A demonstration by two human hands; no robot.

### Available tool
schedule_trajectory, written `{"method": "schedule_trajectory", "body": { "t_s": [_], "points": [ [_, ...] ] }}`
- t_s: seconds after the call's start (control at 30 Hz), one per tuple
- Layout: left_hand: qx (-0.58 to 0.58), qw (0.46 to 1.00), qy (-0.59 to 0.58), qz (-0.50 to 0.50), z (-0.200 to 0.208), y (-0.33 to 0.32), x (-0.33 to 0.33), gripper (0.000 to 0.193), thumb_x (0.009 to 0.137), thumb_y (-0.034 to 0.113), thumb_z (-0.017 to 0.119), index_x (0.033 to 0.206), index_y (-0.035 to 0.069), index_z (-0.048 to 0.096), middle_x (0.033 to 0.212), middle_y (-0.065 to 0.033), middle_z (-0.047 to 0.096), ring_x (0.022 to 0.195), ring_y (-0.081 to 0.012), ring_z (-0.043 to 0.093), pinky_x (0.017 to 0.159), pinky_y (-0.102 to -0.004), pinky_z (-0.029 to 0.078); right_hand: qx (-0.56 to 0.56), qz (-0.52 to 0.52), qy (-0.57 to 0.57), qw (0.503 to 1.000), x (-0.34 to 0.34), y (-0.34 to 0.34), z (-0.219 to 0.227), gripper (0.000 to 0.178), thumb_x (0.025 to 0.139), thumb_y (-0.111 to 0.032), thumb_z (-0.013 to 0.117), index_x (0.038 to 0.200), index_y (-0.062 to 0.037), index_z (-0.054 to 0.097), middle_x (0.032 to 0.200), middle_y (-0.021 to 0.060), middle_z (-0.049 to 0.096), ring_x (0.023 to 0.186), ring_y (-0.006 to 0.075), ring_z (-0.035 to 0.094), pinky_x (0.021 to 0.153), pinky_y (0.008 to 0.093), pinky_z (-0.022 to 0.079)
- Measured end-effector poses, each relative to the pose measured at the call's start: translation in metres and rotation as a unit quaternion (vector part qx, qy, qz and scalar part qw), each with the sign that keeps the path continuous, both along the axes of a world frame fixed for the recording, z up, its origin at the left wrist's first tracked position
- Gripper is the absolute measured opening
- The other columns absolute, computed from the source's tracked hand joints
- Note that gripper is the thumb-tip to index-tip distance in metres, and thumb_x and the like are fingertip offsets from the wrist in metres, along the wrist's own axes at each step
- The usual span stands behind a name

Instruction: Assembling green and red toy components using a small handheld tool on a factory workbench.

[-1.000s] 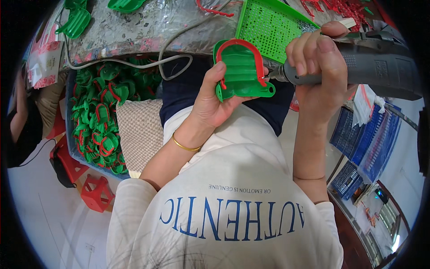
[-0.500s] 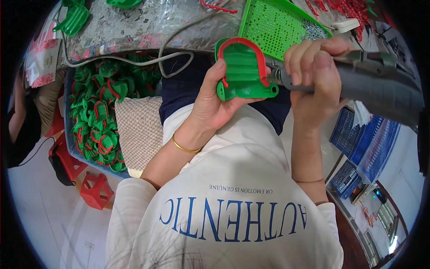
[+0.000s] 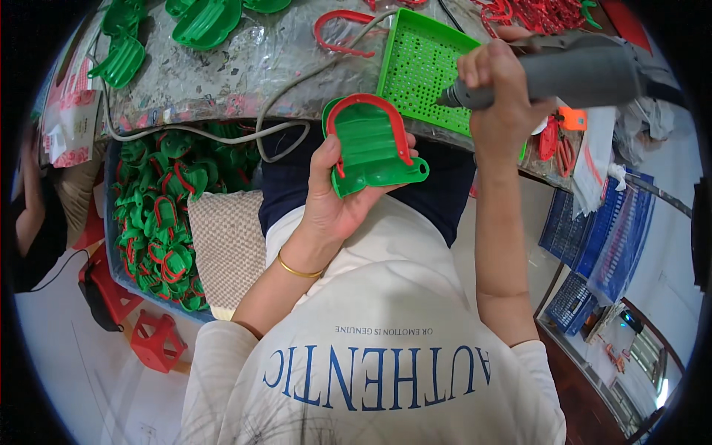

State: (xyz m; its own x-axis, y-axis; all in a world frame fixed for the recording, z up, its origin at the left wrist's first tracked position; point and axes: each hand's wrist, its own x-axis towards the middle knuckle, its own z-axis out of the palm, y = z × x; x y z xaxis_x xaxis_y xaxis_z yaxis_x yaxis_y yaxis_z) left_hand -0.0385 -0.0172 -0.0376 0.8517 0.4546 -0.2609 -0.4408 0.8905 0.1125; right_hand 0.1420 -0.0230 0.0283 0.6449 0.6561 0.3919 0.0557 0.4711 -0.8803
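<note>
My left hand [image 3: 337, 211] holds a green plastic scoop-shaped part [image 3: 367, 141] above my lap, its fingers beneath and its thumb at the left edge. A red U-shaped handle [image 3: 363, 99] arches around that part, its two ends at the sides. My right hand [image 3: 508, 104] is wrapped round a grey electric screwdriver [image 3: 578, 70], raised over the table and apart from the green part. The screwdriver's tip points left, above a bright green perforated tray [image 3: 385, 67]. Hand and tool hide the tray's right side.
Left of my lap, a blue bin [image 3: 122, 271] holds many green-and-red parts beside a checked cloth [image 3: 226, 241]. Green pieces [image 3: 208, 22], a loose red handle [image 3: 322, 33] and a grey cable [image 3: 285, 85] lie on the plastic-covered table [image 3: 222, 78]. Another person's arm [image 3: 31, 185] shows far left.
The screwdriver has pulled away from the green part and risen over the tray with my right hand. My left hand, still holding the part, has shifted left and slightly down in view.
</note>
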Motion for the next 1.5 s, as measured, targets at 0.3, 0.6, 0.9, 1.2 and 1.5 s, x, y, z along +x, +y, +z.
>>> {"method": "schedule_trajectory", "body": {
  "t_s": [0.3,0.6,0.9,1.2,1.5],
  "points": [
    [-0.011,1.0,0.009,-0.002,0.0,0.002,0.004,0.07,0.085,0.05,0.054,0.129,-0.002,0.042,0.121,-0.0243,0.053,0.11,-0.0334,0.056,0.094,-0.0462,0.047,-0.028,-0.034,0.009,0.999,0.001,0.013,-0.032,0.015,0.085,0.003,0.056,0.099,0.0075,0.052,0.064,0.0045,0.048,0.055,0.0121,0.046,0.055,0.0281,0.041],
    [-0.006,1.0,-0.009,0.0,-0.006,0.002,0.003,0.069,0.085,0.05,0.055,0.129,-0.002,0.042,0.121,-0.025,0.053,0.109,-0.0335,0.057,0.094,-0.0466,0.047,-0.031,-0.048,-0.005,0.998,-0.003,0.013,-0.038,0.014,0.085,0.003,0.056,0.098,0.0066,0.052,0.063,0.0047,0.048,0.054,0.012,0.046,0.054,0.0276,0.041],
    [0.01,1.0,-0.002,0.017,-0.006,0.003,0.004,0.069,0.085,0.051,0.054,0.129,-0.001,0.043,0.12,-0.0238,0.055,0.108,-0.0329,0.057,0.094,-0.0467,0.046,0.007,-0.007,0.022,1.0,0.005,0.01,-0.02,0.015,0.084,0.001,0.056,0.098,0.0056,0.052,0.064,0.0027,0.045,0.056,0.0131,0.045,0.056,0.0295,0.039],
    [0.008,0.999,-0.032,-0.005,0.0,0.001,0.01,0.066,0.086,0.053,0.052,0.128,0.003,0.045,0.12,-0.019,0.056,0.109,-0.0321,0.056,0.096,-0.046,0.044,0.01,0.157,0.042,0.987,-0.047,-0.001,0.051,0.027,0.088,-0.013,0.048,0.111,0.0007,0.046,0.062,0.0001,0.038,0.055,0.0117,0.04,0.057,0.0295,0.034],
    [0.0,1.0,0.006,-0.007,0.005,0.001,0.011,0.057,0.087,0.052,0.052,0.128,0.012,0.046,0.12,-0.0072,0.056,0.111,-0.0216,0.056,0.095,-0.0419,0.047,-0.056,0.1,0.119,0.986,-0.093,0.0,0.056,0.024,0.086,-0.007,0.053,0.107,0.0006,0.044,0.06,0.0026,0.043,0.05,0.0122,0.043,0.051,0.0276,0.038]
  ]
}}
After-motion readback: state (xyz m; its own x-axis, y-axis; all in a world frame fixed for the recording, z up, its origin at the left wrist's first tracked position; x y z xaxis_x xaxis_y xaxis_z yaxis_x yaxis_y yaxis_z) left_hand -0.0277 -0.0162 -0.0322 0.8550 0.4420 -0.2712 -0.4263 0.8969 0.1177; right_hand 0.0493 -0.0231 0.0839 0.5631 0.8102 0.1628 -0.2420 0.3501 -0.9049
